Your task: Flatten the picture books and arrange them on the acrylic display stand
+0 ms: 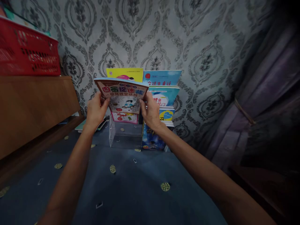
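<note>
Between my two hands is a picture book [126, 98] with a brown title band and a drawn figure on its cover. My left hand [96, 109] pinches its left edge, and my right hand [151, 109] pinches the right edge. Just below it shows the lower part of a pink-edged book [124, 117] with a red fox. A clear tiered book stand [125, 139] holds books; its lower left tier shows no book. Behind rises a yellow book [124, 72]. In the right column are a light blue book [161, 76], a teal book [172, 93] and a dark blue book [153, 139].
A patterned dark blue cloth [131, 187] lies under the stand. Patterned wallpaper [201, 62] is behind it. On the left, a red basket [28, 50] sits on a wooden cabinet [39, 109], with flat books [81, 126] beside it. A tied purple curtain [248, 109] hangs right.
</note>
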Demonstrator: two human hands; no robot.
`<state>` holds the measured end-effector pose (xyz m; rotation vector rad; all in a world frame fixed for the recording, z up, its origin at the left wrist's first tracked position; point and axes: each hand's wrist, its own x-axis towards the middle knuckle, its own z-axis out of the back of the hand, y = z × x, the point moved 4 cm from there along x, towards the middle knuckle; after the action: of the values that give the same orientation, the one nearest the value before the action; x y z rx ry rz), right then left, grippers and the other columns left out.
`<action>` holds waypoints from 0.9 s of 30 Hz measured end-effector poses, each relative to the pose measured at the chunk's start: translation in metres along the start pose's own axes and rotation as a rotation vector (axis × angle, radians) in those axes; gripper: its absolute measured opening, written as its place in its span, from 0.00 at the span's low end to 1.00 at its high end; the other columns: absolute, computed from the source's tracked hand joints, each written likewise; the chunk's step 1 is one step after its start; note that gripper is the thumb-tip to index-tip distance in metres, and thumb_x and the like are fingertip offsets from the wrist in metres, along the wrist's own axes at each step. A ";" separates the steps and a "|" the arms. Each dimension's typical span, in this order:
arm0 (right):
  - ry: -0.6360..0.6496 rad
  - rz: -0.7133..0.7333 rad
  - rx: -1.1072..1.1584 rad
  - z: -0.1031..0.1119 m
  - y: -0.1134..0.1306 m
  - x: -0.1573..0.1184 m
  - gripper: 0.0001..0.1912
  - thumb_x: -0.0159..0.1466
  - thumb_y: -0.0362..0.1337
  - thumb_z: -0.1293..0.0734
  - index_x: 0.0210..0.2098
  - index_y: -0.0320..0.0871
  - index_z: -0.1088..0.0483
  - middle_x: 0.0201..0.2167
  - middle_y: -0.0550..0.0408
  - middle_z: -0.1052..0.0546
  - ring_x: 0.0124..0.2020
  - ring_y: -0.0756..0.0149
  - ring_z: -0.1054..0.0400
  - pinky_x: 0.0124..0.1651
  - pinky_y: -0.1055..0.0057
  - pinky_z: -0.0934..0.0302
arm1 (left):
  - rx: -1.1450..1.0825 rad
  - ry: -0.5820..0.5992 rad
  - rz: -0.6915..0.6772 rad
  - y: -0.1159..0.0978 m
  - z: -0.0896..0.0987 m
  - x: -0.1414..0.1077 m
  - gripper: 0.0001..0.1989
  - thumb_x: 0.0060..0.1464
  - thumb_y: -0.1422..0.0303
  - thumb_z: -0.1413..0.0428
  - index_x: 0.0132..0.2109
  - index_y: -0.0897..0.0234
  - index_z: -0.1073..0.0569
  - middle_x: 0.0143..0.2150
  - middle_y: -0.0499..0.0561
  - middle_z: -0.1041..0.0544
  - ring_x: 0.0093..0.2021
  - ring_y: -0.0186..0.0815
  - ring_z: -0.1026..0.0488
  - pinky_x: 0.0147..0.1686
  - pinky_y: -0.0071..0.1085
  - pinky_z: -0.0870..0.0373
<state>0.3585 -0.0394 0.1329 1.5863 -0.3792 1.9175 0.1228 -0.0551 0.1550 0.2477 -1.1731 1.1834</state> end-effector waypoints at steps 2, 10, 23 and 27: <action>0.024 -0.008 0.008 -0.004 -0.004 -0.004 0.09 0.72 0.37 0.44 0.48 0.46 0.36 0.38 0.50 0.25 0.38 0.59 0.28 0.41 0.63 0.34 | -0.011 0.015 0.012 0.006 -0.006 -0.002 0.13 0.61 0.60 0.48 0.47 0.63 0.27 0.35 0.50 0.21 0.34 0.37 0.26 0.37 0.30 0.33; 0.053 -0.039 0.058 -0.010 -0.012 -0.012 0.09 0.73 0.40 0.45 0.46 0.47 0.36 0.38 0.51 0.25 0.38 0.61 0.29 0.42 0.65 0.35 | -0.058 0.022 0.030 0.016 -0.017 -0.006 0.17 0.59 0.57 0.47 0.47 0.64 0.26 0.34 0.50 0.22 0.33 0.37 0.27 0.34 0.30 0.35; 0.061 -0.057 0.023 -0.016 -0.026 -0.012 0.08 0.72 0.39 0.44 0.48 0.46 0.37 0.36 0.51 0.26 0.37 0.58 0.29 0.43 0.60 0.32 | -0.110 0.039 -0.022 0.020 -0.026 -0.003 0.15 0.61 0.59 0.48 0.48 0.63 0.27 0.34 0.50 0.22 0.34 0.36 0.28 0.35 0.29 0.34; 0.101 -0.068 0.010 -0.019 -0.033 -0.011 0.08 0.72 0.38 0.43 0.48 0.47 0.37 0.38 0.51 0.25 0.38 0.57 0.28 0.44 0.58 0.31 | -0.061 0.049 -0.021 0.021 -0.028 -0.001 0.13 0.60 0.61 0.48 0.47 0.63 0.27 0.34 0.50 0.22 0.34 0.37 0.28 0.36 0.29 0.34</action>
<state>0.3649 -0.0058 0.1124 1.4827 -0.2707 1.9414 0.1219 -0.0273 0.1332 0.1838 -1.1591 1.1276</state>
